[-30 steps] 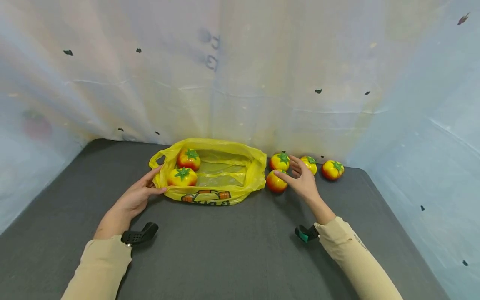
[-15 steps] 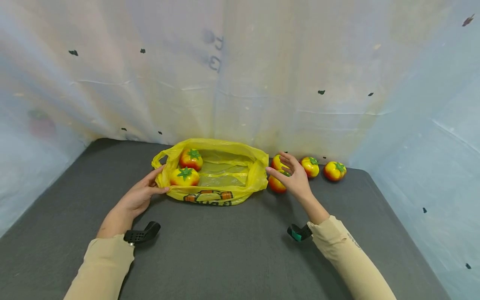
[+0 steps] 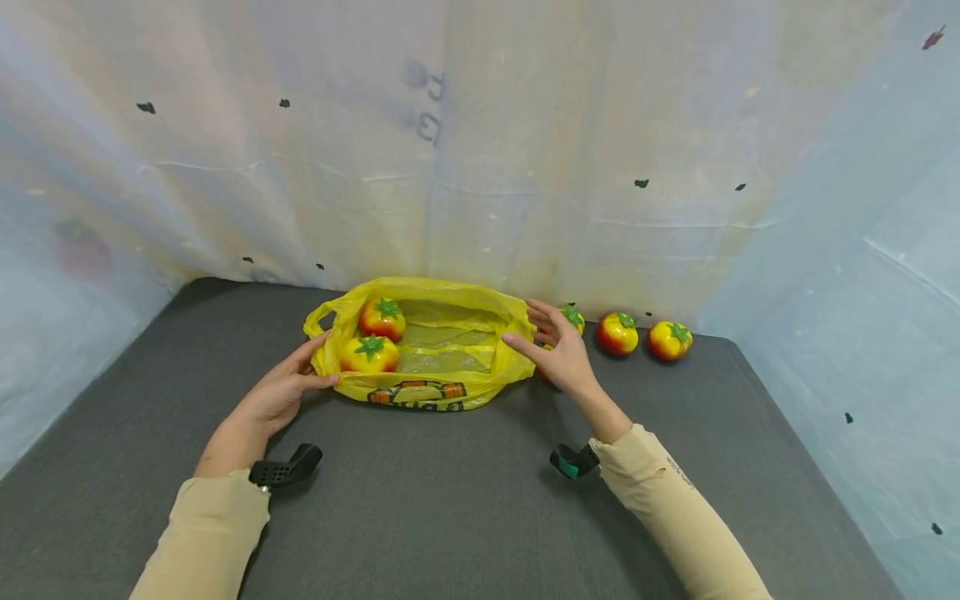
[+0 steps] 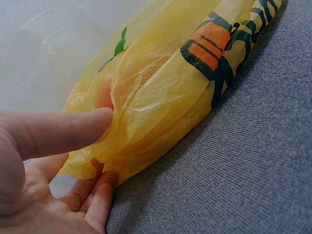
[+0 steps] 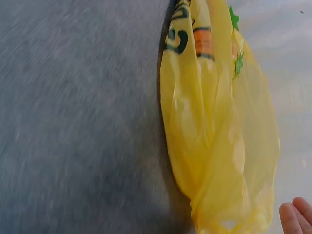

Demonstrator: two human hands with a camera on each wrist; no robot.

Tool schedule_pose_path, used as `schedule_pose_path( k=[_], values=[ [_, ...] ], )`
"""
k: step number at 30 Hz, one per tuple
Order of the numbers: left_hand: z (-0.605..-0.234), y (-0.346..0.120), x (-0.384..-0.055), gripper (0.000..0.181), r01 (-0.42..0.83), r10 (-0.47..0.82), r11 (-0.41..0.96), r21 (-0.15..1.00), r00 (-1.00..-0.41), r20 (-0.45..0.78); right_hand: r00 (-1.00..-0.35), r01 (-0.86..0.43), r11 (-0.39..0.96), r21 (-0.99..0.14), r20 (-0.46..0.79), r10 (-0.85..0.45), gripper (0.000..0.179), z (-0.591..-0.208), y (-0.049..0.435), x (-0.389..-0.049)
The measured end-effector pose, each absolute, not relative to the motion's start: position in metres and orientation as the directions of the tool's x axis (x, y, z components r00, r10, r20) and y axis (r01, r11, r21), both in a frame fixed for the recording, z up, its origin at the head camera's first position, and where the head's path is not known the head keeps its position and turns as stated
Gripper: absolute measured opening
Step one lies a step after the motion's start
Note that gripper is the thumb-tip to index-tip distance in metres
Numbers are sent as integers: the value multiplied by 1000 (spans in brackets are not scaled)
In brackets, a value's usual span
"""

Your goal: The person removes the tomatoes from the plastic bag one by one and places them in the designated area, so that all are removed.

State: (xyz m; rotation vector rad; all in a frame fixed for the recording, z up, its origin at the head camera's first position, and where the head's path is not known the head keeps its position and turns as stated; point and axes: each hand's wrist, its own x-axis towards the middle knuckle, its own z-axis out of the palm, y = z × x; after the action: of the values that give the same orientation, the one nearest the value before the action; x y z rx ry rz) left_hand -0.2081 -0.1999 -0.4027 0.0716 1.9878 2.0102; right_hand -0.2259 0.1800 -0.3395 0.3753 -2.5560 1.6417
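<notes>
Nearest me, two beige sleeves (image 3: pixel 198 537) reach in over the dark bench (image 3: pixel 435 508). I have the left hand (image 3: pixel 273 398) holding the left end of the yellow bag (image 3: pixel 420 392), thumb on its front. The right hand (image 3: pixel 561 358) is spread wide at the bag's right end; whether it touches the plastic I cannot tell. Inside the bag, towards the left, I see two tomatoes (image 3: pixel 370 355). The right hand partly hides two outer tomatoes (image 3: pixel 573 318); farther right, a tomato pair (image 3: pixel 618 334) sits near the pale sheet (image 3: pixel 510 167).
</notes>
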Motion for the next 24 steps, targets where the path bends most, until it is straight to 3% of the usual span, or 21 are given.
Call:
schedule_pose_path(
  k=[12,24],
  values=[
    [-401,-198,-207,84,-179,252,-4,984,-952,-172,-946,-293,285,-913,233,-225,61,-341,148,-226],
    [-406,-200,-210,86,-172,247,-10,985,-955,-164,-941,-277,271,-922,203,-270,57,-344,125,-225]
  ],
)
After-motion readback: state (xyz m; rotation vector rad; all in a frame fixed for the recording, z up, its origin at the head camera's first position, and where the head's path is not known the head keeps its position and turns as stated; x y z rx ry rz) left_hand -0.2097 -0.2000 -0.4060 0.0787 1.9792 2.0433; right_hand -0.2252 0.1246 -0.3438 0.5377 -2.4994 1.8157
